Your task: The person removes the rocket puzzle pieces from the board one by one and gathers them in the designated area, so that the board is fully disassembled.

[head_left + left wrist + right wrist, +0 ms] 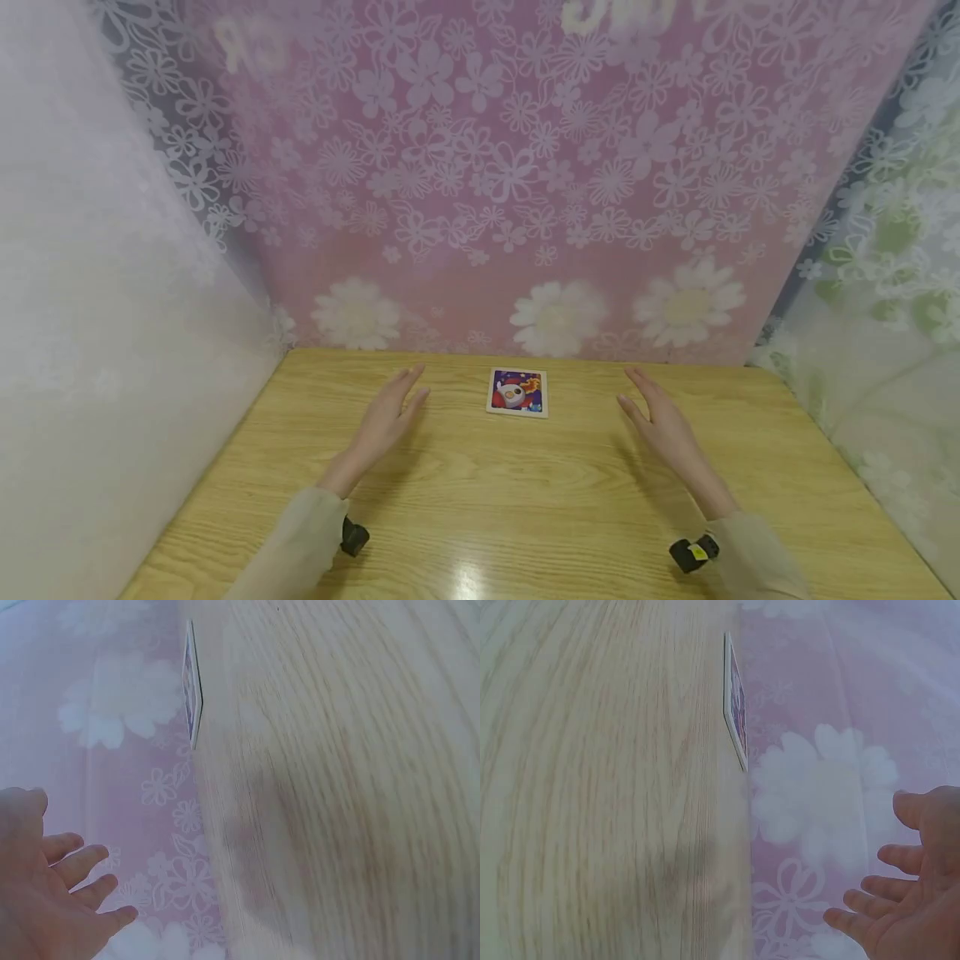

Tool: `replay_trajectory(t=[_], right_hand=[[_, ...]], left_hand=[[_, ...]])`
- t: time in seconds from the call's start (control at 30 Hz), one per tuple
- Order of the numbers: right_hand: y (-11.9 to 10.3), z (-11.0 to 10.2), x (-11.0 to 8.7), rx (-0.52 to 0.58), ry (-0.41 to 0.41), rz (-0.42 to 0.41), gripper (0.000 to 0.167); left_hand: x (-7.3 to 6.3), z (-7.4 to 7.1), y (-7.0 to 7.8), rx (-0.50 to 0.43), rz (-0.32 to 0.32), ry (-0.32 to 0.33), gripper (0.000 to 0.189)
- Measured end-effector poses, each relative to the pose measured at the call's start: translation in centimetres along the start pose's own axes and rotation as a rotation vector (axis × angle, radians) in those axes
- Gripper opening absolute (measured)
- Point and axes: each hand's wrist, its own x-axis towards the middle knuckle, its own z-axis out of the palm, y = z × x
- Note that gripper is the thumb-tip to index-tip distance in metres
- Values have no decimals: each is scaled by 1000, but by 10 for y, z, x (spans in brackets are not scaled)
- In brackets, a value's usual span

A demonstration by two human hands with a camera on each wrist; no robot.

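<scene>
A square picture puzzle with a white border lies flat on the wooden table, showing a white and red rocket with orange flame on dark purple. My left hand hovers to its left, fingers extended, holding nothing. On the other side my right hand is held the same way, apart from the puzzle and with nothing in it. Both wrist views show the square edge-on, beyond the spread fingers. In the right wrist view, the right hand has its palm and fingers visible.
The wooden table meets a pink floral curtain at its back edge. A white wall covering stands at the left and a green-and-white patterned one at the right. Each wrist carries a small black camera.
</scene>
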Motion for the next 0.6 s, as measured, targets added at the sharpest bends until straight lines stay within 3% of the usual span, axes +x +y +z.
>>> replay_trajectory(t=[0.3,0.6], right_hand=[[-2,14,7,128,21,-15,55],[-11,27,16,351,-69,103,58]], left_hand=[[9,12,8,-62,14,27,49],[22,30,15,-153,7,20,50]])
